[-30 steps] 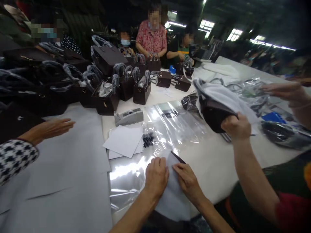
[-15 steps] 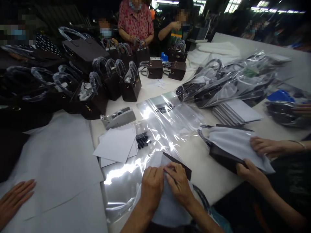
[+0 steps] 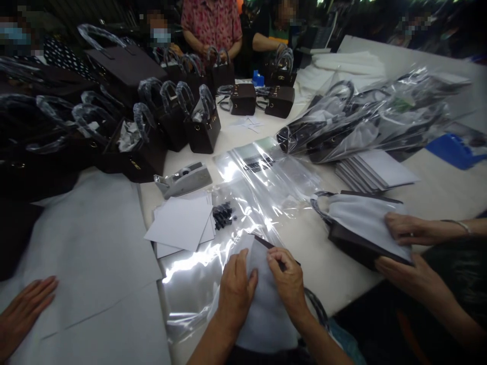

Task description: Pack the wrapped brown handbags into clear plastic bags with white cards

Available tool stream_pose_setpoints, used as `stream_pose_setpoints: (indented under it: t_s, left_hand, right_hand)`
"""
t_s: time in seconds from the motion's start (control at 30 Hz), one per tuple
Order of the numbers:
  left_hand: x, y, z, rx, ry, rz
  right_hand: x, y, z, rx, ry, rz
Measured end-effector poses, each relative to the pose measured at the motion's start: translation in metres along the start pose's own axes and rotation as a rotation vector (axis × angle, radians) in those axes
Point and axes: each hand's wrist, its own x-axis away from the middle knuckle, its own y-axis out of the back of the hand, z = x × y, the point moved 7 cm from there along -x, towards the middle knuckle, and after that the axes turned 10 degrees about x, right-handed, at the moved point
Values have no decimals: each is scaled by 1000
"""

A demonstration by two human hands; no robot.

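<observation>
A dark brown handbag lies in front of me with a white wrapping sheet over its face. My left hand is bent round the left side of the sheet, its thumb resting on top. On the other side, my right hand pinches the sheet near the bag's right edge, fingertips together. Dark wrapped handles stick out beyond my right wrist. Most of the bag is hidden under the sheet and my hands.
Clear plastic bags lie ahead, near white cards, small black pieces and a tape dispenser. Brown handbags crowd the left. At right, a co-worker's hands hold another covered bag. Another hand rests on white sheets.
My hands have moved apart from the middle of the sheet, the right one towards the bag's right edge. The co-worker's hands at right have shifted on their bag.
</observation>
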Motion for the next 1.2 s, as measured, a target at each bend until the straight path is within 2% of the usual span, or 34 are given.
stream_pose_setpoints:
  t_s: [0.1, 0.27, 0.5, 0.67, 0.83, 0.93, 1.07, 1.2]
  left_hand:
    - [0, 1, 0, -1, -12, -35]
    - [2, 1, 0, 16, -21, -58]
    - [5, 0, 4, 52, -25, -63]
    - [5, -1, 5, 61, -2, -32]
    - [2, -4, -4, -6, -64, 75]
    - [0, -10, -7, -77, -74, 203]
    - [0, -19, -9, -95, -7, 405]
    - [3, -14, -20, -26, 30, 470]
  right_hand:
    - [2, 0, 3, 82, 64, -10]
    - [6, -12, 14, 201, 191, 45]
    - [4, -10, 17, 185, 104, 58]
    - [7, -11, 16, 126, 104, 118]
    - [7, -7, 11, 154, 88, 54]
    - [5, -6, 4, 132, 72, 21]
    - [2, -7, -16, 11, -70, 17]
    - [2, -7, -27, 28, -221, 121]
